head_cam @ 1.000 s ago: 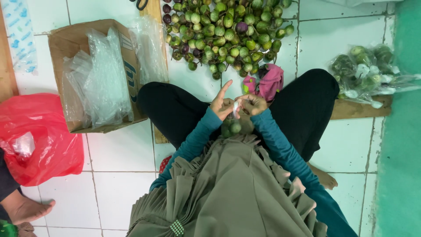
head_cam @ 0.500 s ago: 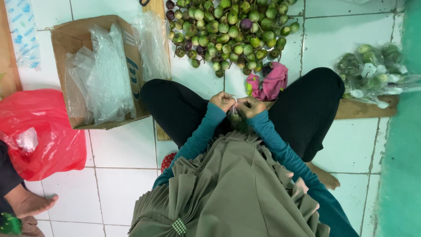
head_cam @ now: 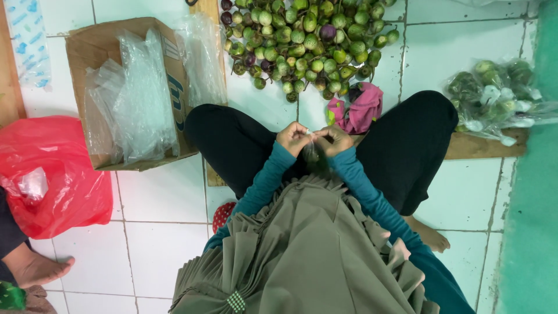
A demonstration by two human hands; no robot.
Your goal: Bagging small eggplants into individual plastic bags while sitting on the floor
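Small clear bag (head_cam: pixel 312 152) of green fruit sat in the lap, its neck pinched between both hands — left hand (head_cam: pixel 293 138) and right hand (head_cam: pixel 332 139) touching, fingers closed on it. Pile of green eggplants (head_cam: pixel 305 40) lay on the floor ahead; cardboard box (head_cam: pixel 96 46) of plastic bags to the left.

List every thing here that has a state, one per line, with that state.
left hand: pinching the top of the small bag
right hand: pinching the same bag top
small bag: filled, hanging between the hands
cardboard box: open, stuffed with clear plastic bags
red plastic bag: crumpled on the floor
green fruit pile: loose on the tiles
bagged fruit: packed, lying at the side
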